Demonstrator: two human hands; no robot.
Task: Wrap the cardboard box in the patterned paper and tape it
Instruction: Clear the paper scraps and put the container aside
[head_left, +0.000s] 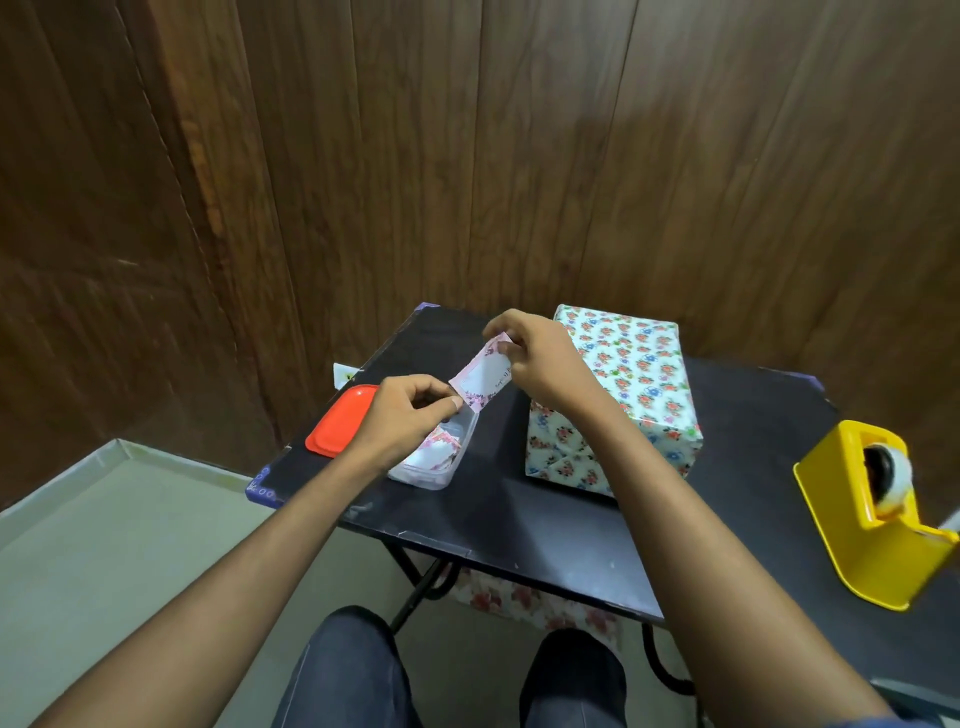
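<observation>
The box (623, 384), covered in white paper with a flower pattern, stands on the black table (545, 530) at the back right. Left of it, my two hands hold a small pink-edged card (480, 384) above a clear plastic tub (441, 457). My left hand (410, 415) pinches the card's lower corner, and my right hand (530, 358) pinches its upper end. The tub holds more such cards. A yellow tape dispenser (872, 514) sits at the table's right edge.
The tub's red lid (343, 421) lies on the table's left side. Patterned paper (535, 597) shows under the table. A wooden wall rises close behind. My knees are just below the table's front edge.
</observation>
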